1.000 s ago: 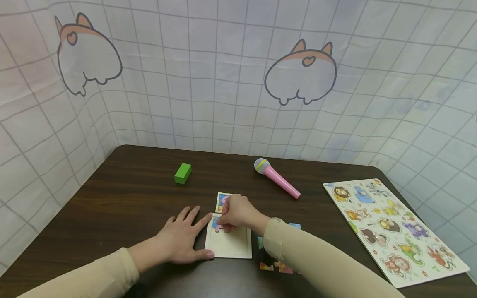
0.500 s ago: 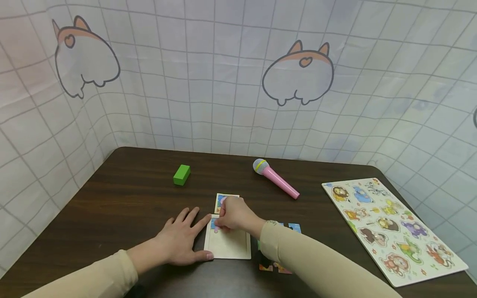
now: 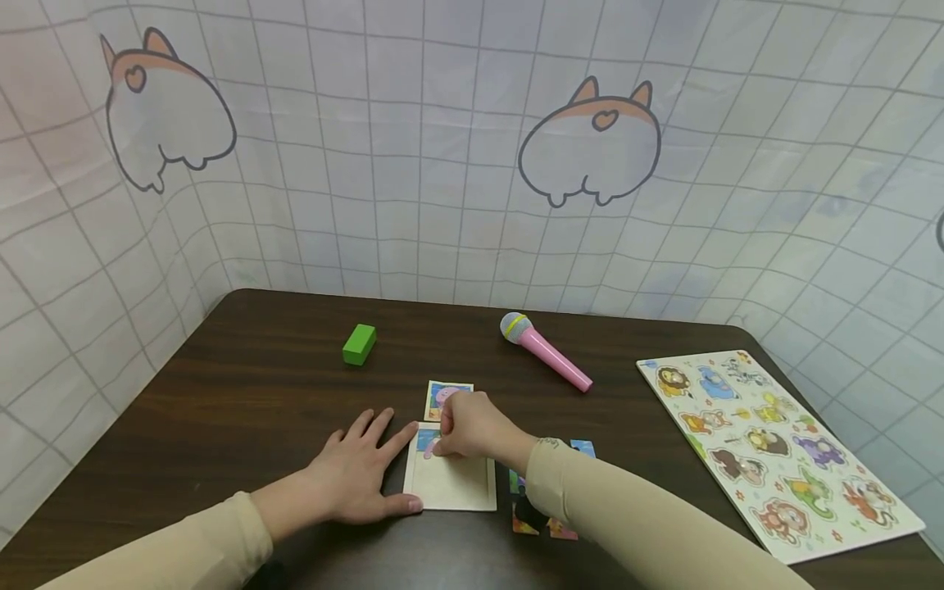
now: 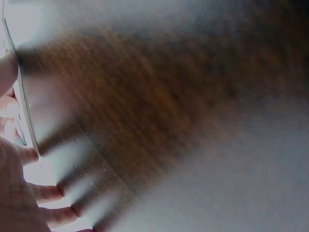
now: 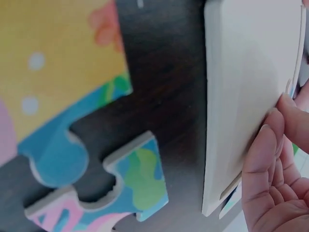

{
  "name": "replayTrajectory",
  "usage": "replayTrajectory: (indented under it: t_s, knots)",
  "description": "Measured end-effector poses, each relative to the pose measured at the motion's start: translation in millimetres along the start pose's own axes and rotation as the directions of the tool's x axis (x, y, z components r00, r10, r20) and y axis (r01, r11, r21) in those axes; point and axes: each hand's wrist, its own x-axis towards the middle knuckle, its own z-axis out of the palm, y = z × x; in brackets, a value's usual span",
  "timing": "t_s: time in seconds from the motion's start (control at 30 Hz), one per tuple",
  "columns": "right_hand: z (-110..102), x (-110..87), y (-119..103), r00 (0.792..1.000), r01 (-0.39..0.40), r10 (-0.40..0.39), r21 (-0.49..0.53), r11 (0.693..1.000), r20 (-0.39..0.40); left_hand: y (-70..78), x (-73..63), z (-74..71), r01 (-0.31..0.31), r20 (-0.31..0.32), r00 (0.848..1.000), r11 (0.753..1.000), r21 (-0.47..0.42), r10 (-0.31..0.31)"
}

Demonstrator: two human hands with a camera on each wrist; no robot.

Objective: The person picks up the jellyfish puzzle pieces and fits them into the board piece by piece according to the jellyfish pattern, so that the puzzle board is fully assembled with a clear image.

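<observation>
A pale wooden puzzle tray (image 3: 457, 487) lies on the dark table near the front. My left hand (image 3: 359, 477) rests flat on the table against the tray's left side, its thumb along the near corner. My right hand (image 3: 472, 426) has its fingers curled down on a blue and pink puzzle piece (image 3: 426, 443) at the tray's far left corner. Another pictured piece (image 3: 446, 396) lies just beyond the tray. In the right wrist view the fingertips (image 5: 270, 159) touch the tray's (image 5: 251, 87) edge. The left wrist view is blurred and shows fingers (image 4: 46, 193) on the wood.
Loose puzzle pieces (image 3: 542, 524) lie right of the tray, partly under my right sleeve, and show close up as a yellow piece (image 5: 58, 67). A green block (image 3: 359, 344) and pink toy microphone (image 3: 547, 353) lie farther back. An animal peg board (image 3: 774, 451) lies at the right.
My right hand has shifted slightly right at the tray's far left corner, uncovering more of the piece beyond the tray. The left hand has stayed where it was.
</observation>
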Motion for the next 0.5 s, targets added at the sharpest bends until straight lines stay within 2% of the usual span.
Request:
replayTrajectory:
  t_s: [0.5]
  knots:
    - [1.0, 2.1, 2.5, 1.0, 0.003, -0.003, -0.016, 1.0, 0.023, 0.1, -1.4, 0.0, -0.01, -0.004, 1.0, 1.0, 0.002, 0.01]
